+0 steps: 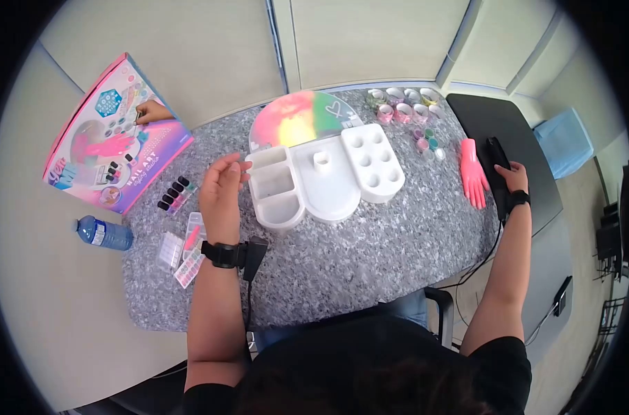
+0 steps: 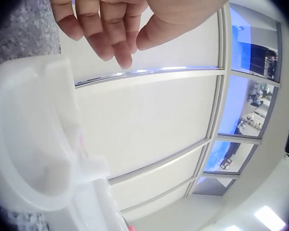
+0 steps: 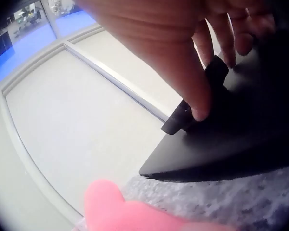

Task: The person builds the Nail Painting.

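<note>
My left hand (image 1: 221, 190) hovers by the left edge of a white plastic tray (image 1: 276, 213) with three compartments, its fingers loosely bent and holding nothing. In the left wrist view, the fingers (image 2: 97, 30) hang apart from the white tray (image 2: 31, 130). At the right, my right hand (image 1: 515, 181) is beside a long black object (image 1: 496, 153) lying on a black surface. In the right wrist view, the thumb (image 3: 195, 94) rests against this black object (image 3: 176, 120), while the other fingers extend loosely beyond it. A pink plastic hand (image 1: 474, 178) lies just left of it.
A rainbow-coloured panel (image 1: 301, 117) stands behind the tray. A nail art box (image 1: 117, 142), black-capped polish bottles (image 1: 176, 195), a water bottle (image 1: 105, 234) and nail sheets (image 1: 190, 252) are at the left. Small jars (image 1: 403, 113) stand at the back right. A blue bin (image 1: 567, 143) is beyond.
</note>
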A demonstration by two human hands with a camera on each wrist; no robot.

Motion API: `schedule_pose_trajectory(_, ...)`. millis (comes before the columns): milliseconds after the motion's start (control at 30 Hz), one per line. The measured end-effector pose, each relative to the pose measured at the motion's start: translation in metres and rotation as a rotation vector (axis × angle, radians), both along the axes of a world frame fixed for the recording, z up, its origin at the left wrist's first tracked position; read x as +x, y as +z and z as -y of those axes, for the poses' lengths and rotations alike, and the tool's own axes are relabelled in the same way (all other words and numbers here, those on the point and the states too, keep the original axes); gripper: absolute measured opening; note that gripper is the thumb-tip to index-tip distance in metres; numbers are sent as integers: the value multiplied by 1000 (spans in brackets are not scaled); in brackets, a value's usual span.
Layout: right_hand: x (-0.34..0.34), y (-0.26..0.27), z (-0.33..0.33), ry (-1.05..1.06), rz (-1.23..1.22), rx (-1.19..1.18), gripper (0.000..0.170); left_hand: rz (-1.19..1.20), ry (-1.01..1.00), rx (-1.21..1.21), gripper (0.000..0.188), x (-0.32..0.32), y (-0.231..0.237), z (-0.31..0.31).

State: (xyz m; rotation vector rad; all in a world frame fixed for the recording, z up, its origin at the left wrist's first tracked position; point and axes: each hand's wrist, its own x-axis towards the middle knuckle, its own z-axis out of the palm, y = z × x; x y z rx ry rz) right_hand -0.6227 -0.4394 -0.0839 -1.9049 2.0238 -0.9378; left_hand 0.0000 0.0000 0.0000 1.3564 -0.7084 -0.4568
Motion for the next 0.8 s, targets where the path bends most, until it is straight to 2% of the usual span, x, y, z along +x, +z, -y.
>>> schedule_pose_trajectory(67, 18, 20, -14, -94, 106, 12, 89, -18, 14, 14, 28, 2, 0, 0)
schedule_pose_trajectory(133, 59, 53, -38, -155, 71, -52, 84, -14, -20, 29, 31, 5, -7, -1)
schedule_pose_trajectory(200, 95, 71, -46, 94, 375, -416, 64, -27, -6, 40, 31, 5, -9, 0)
schedule_pose_trajectory(233, 123, 87, -61, 102, 382, -420, 64, -42, -2, 54, 30, 5, -9, 1)
schedule_pose_trajectory(333, 229, 124, -133, 528, 949, -288, 27, -46, -3, 54, 29, 8, -13, 2)
schedule_pose_trajectory(367, 259, 120, -150, 631, 1027, -284, 24, -40, 1, 50, 29, 9, -15, 3)
schedule_pose_trajectory(400, 280, 107, -160, 607, 964, -162, 23, -41, 12, 50, 30, 9, -17, 3)
schedule_pose_trajectory(467, 324, 102, -190, 573, 1141, 82, 20, -41, 28, 52, 31, 10, -21, 4)
schedule_pose_trajectory(500, 335, 93, -193, 523, 1186, 226, 19, -138, 58, 10, 35, 11, -23, 5)
schedule_pose_trajectory(533, 345, 93, -196, 525, 1188, 232, 19, -237, 89, -33, 43, 12, -25, 6)
schedule_pose_trajectory(600, 362, 93, -200, 392, 1402, 443, 17, -292, 78, -40, 49, 15, -35, 0)
schedule_pose_trajectory(633, 366, 81, -194, 409, 1435, 404, 18, -340, 53, -63, 57, 19, -34, 3)
schedule_pose_trajectory(800, 360, 74, -195, 335, 1479, 361, 22, -431, 38, -90, 59, 18, -26, 4)
